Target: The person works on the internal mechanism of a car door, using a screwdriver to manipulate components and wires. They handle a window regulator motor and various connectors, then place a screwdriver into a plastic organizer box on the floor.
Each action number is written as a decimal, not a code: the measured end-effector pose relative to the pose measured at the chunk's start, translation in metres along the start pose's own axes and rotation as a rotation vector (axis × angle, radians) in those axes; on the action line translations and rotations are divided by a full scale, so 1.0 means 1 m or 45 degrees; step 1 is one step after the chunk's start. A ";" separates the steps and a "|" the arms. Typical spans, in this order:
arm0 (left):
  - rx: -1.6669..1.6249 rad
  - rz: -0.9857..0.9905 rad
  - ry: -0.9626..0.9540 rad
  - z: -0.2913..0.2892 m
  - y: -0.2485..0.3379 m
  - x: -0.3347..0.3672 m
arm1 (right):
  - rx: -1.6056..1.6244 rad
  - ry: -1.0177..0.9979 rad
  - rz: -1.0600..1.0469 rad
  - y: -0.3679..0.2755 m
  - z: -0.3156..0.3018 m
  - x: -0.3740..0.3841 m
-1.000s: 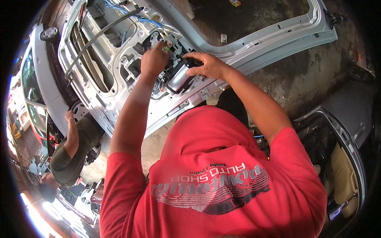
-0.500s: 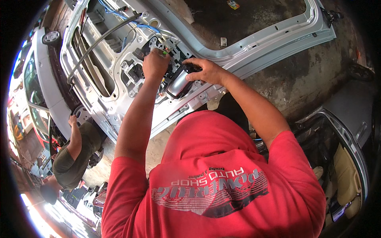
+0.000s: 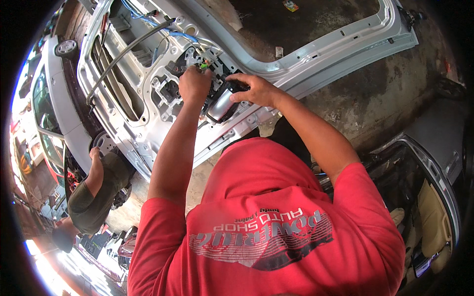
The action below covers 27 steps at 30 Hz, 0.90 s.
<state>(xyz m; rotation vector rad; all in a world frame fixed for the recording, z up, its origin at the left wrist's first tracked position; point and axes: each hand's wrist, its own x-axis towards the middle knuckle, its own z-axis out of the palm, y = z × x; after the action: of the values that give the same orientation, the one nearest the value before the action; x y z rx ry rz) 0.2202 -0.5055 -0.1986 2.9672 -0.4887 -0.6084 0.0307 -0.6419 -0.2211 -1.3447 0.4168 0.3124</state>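
A silver car door panel (image 3: 168, 133) stretches in front of me, its inner side full of cut-outs and fittings. At the latch mechanism (image 3: 170, 91) in one opening, my left hand (image 3: 196, 85) has its fingers bent and drawn together beside a small green clip (image 3: 205, 64). What those fingertips hold is hidden behind the hand. Close by on the right, my right hand (image 3: 257, 92) grips the upper end of a silver and black door handle (image 3: 221, 104), thumb on the near side and fingers over the top. The handle's lower end lies against the panel.
Blue cable (image 3: 183, 35) and a bent grey rod (image 3: 126, 49) cross the panel. At left, another person (image 3: 96, 190) in a dark shirt bends near a silver car (image 3: 66, 113). An open car door (image 3: 439, 197) stands at right. Stained concrete floor (image 3: 340, 113) lies beyond the panel.
My left hand has shifted slightly, and more of the green clip shows above its fingers. My right hand keeps its hold on the door handle, almost unmoved.
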 end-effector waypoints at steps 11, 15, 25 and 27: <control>-0.103 0.069 0.172 0.020 -0.007 0.004 | -0.042 0.037 -0.085 0.009 0.001 0.006; -0.172 0.078 0.154 0.023 -0.012 0.007 | -0.045 0.029 0.065 -0.003 -0.001 0.002; -0.200 0.061 0.066 0.013 -0.011 0.010 | 0.054 0.043 0.105 -0.009 0.001 0.000; -0.231 0.054 0.047 0.011 -0.009 0.011 | 0.023 0.072 0.068 -0.006 0.003 0.001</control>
<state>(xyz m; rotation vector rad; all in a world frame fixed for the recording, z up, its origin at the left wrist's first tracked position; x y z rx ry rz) 0.2278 -0.5004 -0.2142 2.7850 -0.4650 -0.5603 0.0347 -0.6401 -0.2159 -1.3289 0.5024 0.3145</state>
